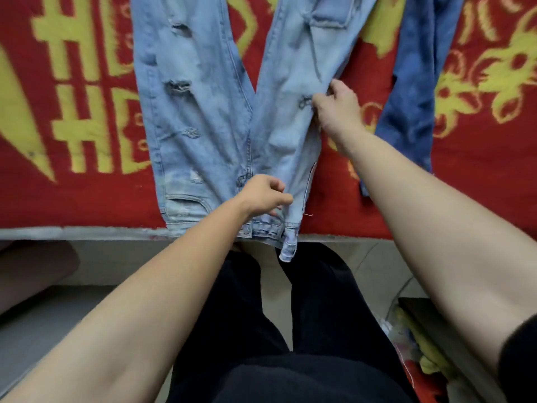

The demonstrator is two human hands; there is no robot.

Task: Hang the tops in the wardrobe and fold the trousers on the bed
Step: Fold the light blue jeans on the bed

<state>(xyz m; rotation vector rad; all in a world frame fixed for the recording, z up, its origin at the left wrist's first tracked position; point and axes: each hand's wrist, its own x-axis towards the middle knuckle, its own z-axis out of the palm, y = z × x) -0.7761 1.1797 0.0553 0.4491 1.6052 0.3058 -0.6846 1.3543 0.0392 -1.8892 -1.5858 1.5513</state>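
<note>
Light-blue ripped jeans [203,117] are spread flat across the centre of the frame on a red blanket with yellow patterns [72,112], waistband towards the lower edge, legs fanned out towards the top; the waistband is draped slightly over the grey bed edge [87,232] just below centre. The left hand [266,196] is seen at the middle of the frame, fingers curled in and pinched on the denim at the fly, right above the waistband button; the right hand [337,107] is placed higher, right of centre, closed on the outer seam of the right-hand leg, the cloth gathered between thumb and fingers. A second pair of darker blue jeans [415,82] is laid at the upper right, just beside the light pair and apart from both hands. Black trousers [290,344] worn by the person are seen at the bottom centre; a yellow and red bundle [421,344] is glimpsed at the lower right, too blurred to be told.
</note>
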